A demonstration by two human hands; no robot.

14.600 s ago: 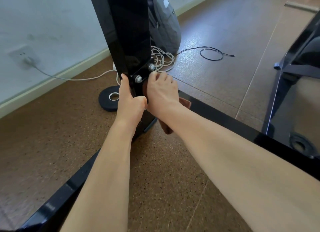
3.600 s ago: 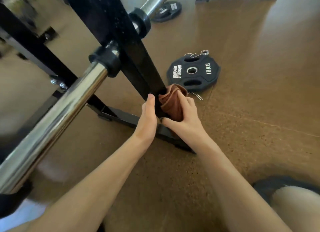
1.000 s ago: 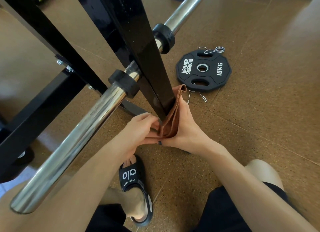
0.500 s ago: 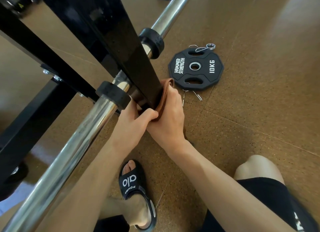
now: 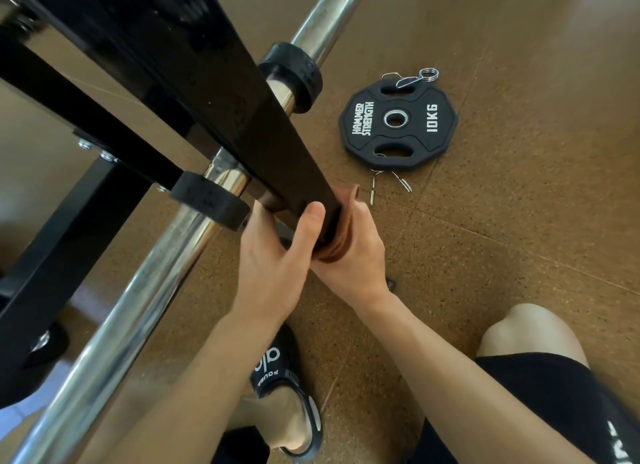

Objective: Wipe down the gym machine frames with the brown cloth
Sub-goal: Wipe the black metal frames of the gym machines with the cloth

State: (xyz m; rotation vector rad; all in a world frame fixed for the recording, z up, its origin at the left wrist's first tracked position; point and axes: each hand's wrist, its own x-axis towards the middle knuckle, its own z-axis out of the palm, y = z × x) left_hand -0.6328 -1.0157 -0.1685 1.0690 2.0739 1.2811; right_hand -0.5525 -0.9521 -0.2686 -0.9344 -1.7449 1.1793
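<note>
Barbell crowds hands' left; weight plate right; floor between open

Brown cloth: I see it folded and wrapped against the far side of the black frame post, its upper edge showing past the post. The post is glossy, flat-faced, and slants from upper left down towards the floor.
</note>
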